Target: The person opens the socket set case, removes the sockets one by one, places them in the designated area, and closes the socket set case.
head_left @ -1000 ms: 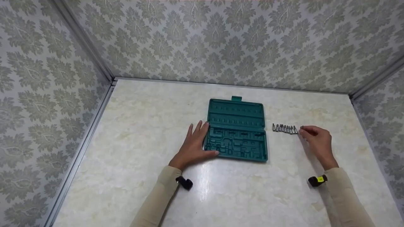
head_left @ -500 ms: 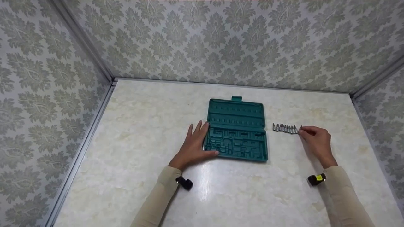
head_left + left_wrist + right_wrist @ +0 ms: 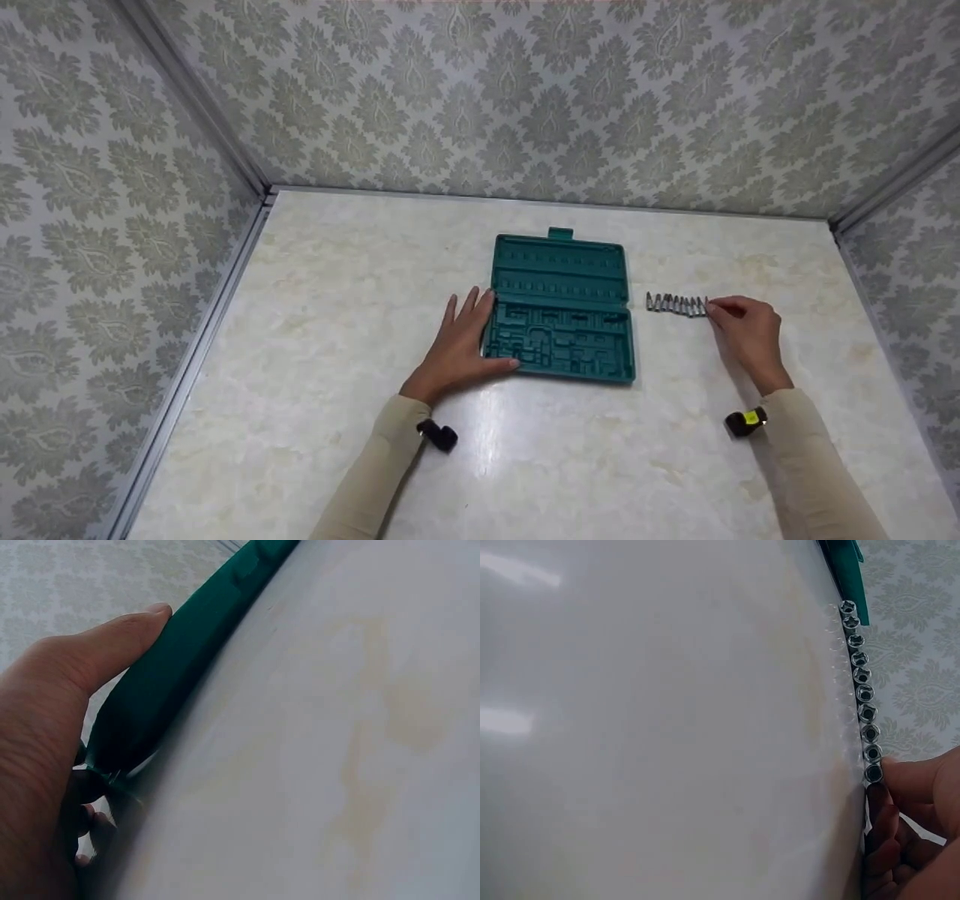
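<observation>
A green plastic socket case [image 3: 559, 337] lies unfolded on the table, its moulded slots bare. My left hand [image 3: 454, 352] rests at its near left corner, with straight fingers along the left side and the thumb over the front edge. In the left wrist view that thumb [image 3: 124, 645] lies against the case's wall. To the right of the case, silver sockets [image 3: 671, 304] stand side by side in a row. With thumb and fingers, my right hand [image 3: 750, 337] pinches the end socket [image 3: 874, 774], which lines up with the others; the fingers partly hide it.
The pale marbled table [image 3: 300, 337] spreads around the case. Patterned wall panels [image 3: 510, 97] enclose it at the back and both sides. A latch tab [image 3: 560, 233] sticks out from the far edge of the case lid.
My right hand has shifted slightly left, bringing the pinched socket up against the right end of the row. My left hand stays at the case's corner.
</observation>
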A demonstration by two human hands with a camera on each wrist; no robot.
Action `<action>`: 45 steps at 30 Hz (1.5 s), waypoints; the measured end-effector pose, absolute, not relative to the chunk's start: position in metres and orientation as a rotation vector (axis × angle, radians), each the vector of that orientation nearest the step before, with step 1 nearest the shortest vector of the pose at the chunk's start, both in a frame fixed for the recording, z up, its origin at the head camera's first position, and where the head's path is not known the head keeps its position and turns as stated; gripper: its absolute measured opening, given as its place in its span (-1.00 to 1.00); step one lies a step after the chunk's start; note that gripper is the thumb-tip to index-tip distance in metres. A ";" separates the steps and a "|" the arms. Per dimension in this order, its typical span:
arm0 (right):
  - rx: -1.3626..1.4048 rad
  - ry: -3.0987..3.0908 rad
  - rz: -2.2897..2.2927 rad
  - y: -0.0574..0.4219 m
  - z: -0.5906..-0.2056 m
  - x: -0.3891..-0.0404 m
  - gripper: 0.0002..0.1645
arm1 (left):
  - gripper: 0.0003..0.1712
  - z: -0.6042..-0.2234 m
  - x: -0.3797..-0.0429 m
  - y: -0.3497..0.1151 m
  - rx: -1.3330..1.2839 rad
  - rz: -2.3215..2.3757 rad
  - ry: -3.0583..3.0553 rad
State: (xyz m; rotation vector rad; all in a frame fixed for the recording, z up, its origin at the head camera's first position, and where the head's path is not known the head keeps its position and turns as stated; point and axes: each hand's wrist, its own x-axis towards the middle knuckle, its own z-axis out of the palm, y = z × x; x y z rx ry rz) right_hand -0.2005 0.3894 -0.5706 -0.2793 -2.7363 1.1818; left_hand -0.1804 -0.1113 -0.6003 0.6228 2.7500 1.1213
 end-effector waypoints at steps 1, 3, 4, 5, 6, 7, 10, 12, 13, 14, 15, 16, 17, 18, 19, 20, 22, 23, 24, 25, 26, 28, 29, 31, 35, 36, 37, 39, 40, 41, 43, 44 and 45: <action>-0.285 -2.736 1.179 0.390 -0.570 -0.200 -0.58 | 0.55 -0.600 -0.180 -0.111 0.613 1.122 2.749; -0.303 -2.730 1.189 0.390 -0.569 -0.200 -0.56 | 0.58 -0.599 -0.180 -0.110 0.588 1.126 2.743; -0.316 -2.725 1.198 0.390 -0.567 -0.200 -0.55 | 0.59 -0.598 -0.180 -0.109 0.577 1.131 2.740; -0.326 -2.718 1.205 0.389 -0.566 -0.200 -0.53 | 0.60 -0.598 -0.179 -0.109 0.569 1.133 2.737; -0.333 -2.710 1.212 0.388 -0.564 -0.201 -0.52 | 0.60 -0.597 -0.179 -0.109 0.560 1.133 2.735; -0.337 -2.705 1.217 0.387 -0.562 -0.201 -0.51 | 0.61 -0.597 -0.179 -0.109 0.557 1.127 2.735; -0.314 -2.697 1.222 0.381 -0.555 -0.203 -0.49 | 0.60 -0.596 -0.179 -0.108 0.560 1.096 2.742; -0.273 -2.704 1.211 0.375 -0.551 -0.206 -0.49 | 0.60 -0.594 -0.179 -0.109 0.560 1.074 2.743; -0.247 -2.710 1.200 0.372 -0.549 -0.208 -0.50 | 0.61 -0.594 -0.179 -0.109 0.563 1.064 2.744; -0.218 -2.710 1.195 0.368 -0.548 -0.210 -0.52 | 0.61 -0.593 -0.179 -0.109 0.565 1.057 2.747; -0.187 -2.712 1.190 0.364 -0.546 -0.212 -0.54 | 0.61 -0.593 -0.179 -0.110 0.567 1.050 2.746; -0.158 -2.712 1.182 0.361 -0.546 -0.213 -0.56 | 0.61 -0.592 -0.179 -0.110 0.568 1.045 2.745; -0.128 -2.712 1.176 0.357 -0.545 -0.215 -0.58 | 0.61 -0.592 -0.179 -0.110 0.570 1.038 2.746; -0.101 -2.708 1.176 0.354 -0.545 -0.216 -0.59 | 0.61 -0.592 -0.179 -0.111 0.574 1.037 2.747; -0.073 -2.703 1.179 0.351 -0.545 -0.218 -0.60 | 0.60 -0.593 -0.179 -0.111 0.579 1.038 2.748; -0.048 -2.695 1.190 0.348 -0.545 -0.219 -0.61 | 0.60 -0.593 -0.178 -0.111 0.583 1.042 2.748; -0.006 -2.686 1.210 0.342 -0.544 -0.221 -0.60 | 0.59 -0.595 -0.177 -0.111 0.578 1.054 2.743; 0.014 -2.681 1.228 0.340 -0.544 -0.222 -0.60 | 0.59 -0.596 -0.177 -0.111 0.580 1.051 2.746; 0.031 -2.678 1.246 0.337 -0.544 -0.224 -0.59 | 0.59 -0.597 -0.177 -0.111 0.584 1.051 2.749; 0.048 -2.676 1.261 0.335 -0.544 -0.226 -0.59 | 0.58 -0.597 -0.177 -0.111 0.588 1.050 2.751; 0.062 -2.676 1.275 0.333 -0.543 -0.227 -0.58 | 0.58 -0.598 -0.177 -0.111 0.592 1.047 2.754; 0.093 -2.678 1.298 0.329 -0.542 -0.231 -0.58 | 0.58 -0.598 -0.177 -0.111 0.597 1.042 2.761; 0.107 -2.679 1.302 0.327 -0.542 -0.234 -0.59 | 0.58 -0.598 -0.178 -0.111 0.604 1.040 2.765; 0.139 -2.678 1.306 0.324 -0.542 -0.239 -0.60 | 0.59 -0.598 -0.177 -0.111 0.610 1.047 2.767; 0.201 -2.685 1.310 0.317 -0.544 -0.252 -0.61 | 0.62 -0.596 -0.177 -0.111 0.631 1.027 2.771; 0.217 -2.694 1.313 0.316 -0.545 -0.255 -0.61 | 0.62 -0.596 -0.177 -0.111 0.638 1.020 2.771; 0.232 -2.709 1.315 0.314 -0.545 -0.258 -0.60 | 0.62 -0.595 -0.178 -0.112 0.647 1.012 2.772; 0.253 -2.748 1.322 0.309 -0.546 -0.265 -0.58 | 0.63 -0.595 -0.178 -0.112 0.659 1.007 2.771; 0.262 -2.769 1.328 0.307 -0.546 -0.269 -0.57 | 0.63 -0.595 -0.178 -0.112 0.664 1.008 2.771; 0.268 -2.791 1.330 0.304 -0.546 -0.272 -0.55 | 0.63 -0.595 -0.178 -0.113 0.668 1.013 2.770; 0.270 -2.830 1.338 0.299 -0.546 -0.279 -0.52 | 0.64 -0.596 -0.178 -0.113 0.672 1.019 2.768; 0.269 -2.847 1.339 0.296 -0.546 -0.282 -0.50 | 0.64 -0.597 -0.177 -0.113 0.674 1.025 2.766; 0.268 -2.860 1.341 0.294 -0.546 -0.284 -0.49 | 0.64 -0.598 -0.177 -0.114 0.675 1.032 2.764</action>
